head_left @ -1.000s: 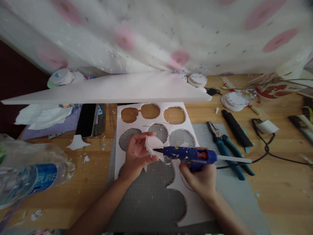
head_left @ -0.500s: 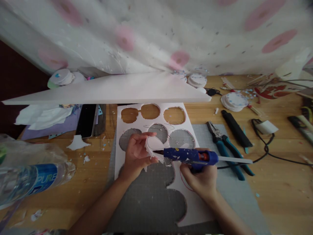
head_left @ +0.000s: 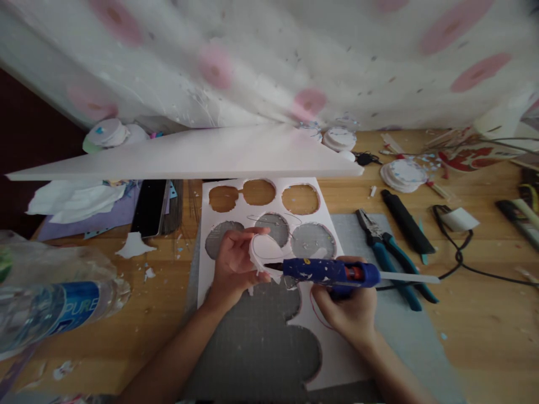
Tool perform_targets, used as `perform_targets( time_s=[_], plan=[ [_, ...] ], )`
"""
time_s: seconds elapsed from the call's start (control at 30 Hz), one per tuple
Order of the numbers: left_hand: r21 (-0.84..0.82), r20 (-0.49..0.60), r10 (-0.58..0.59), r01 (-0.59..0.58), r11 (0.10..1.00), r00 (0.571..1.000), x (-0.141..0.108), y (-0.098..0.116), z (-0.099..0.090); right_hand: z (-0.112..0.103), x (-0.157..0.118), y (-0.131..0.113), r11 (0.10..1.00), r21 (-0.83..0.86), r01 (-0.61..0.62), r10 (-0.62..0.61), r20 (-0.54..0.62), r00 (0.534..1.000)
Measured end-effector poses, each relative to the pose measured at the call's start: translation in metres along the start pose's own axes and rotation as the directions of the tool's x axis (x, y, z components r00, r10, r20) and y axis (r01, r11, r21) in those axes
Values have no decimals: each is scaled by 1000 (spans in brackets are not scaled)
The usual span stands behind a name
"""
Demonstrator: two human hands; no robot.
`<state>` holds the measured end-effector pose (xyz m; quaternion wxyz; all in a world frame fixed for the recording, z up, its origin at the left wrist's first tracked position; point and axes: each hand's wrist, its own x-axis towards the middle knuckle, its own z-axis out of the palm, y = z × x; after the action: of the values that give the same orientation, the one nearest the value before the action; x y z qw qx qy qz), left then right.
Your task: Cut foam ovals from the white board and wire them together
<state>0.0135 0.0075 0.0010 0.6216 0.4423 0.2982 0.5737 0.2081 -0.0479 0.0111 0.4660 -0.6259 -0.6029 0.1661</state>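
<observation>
Near the middle of the view, my left hand pinches a small round white foam piece between thumb and fingers. My right hand is wrapped round a blue glue gun with white specks on its barrel. The dark nozzle points left and lies at the lower edge of the round piece; whether it touches cannot be made out. A white glue stick juts from the gun's back end. Under both hands lies a white foam sheet with round holes cut in it, over a grey cutting mat.
A white board stands across the back. Pliers, a black-handled tool, a cable and stacked white discs lie at right. On the left are a phone, foam scraps and a water bottle.
The glue gun and my right hand have shifted very slightly right and down. My left hand keeps its pinch on the round piece almost in place.
</observation>
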Motion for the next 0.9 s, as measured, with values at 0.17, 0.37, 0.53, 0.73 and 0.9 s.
perform_targets(
  time_s=[0.17, 0.37, 0.53, 0.73, 0.9],
  plan=[
    [1, 6, 17, -17, 1000, 1000, 1, 1, -1, -1, 0, 0, 1000, 7, 5, -5, 11, 1000],
    [13, 10, 8, -9, 1000, 1000, 2, 1, -2, -3, 2, -4, 1000, 2, 22, -22, 13, 1000],
    [28, -10, 21, -21, 999, 1000, 3, 0, -3, -5, 3, -4, 1000, -9, 19, -18, 14, 1000],
    [33, -2, 24, -24, 999, 1000, 3, 2, -3, -5, 3, -6, 999, -8, 33, -33, 7, 999],
    [30, 17, 44, -44, 999, 999, 4, 4, -5, -5, 3, -6, 999, 7, 48, -48, 8, 999]
  ],
)
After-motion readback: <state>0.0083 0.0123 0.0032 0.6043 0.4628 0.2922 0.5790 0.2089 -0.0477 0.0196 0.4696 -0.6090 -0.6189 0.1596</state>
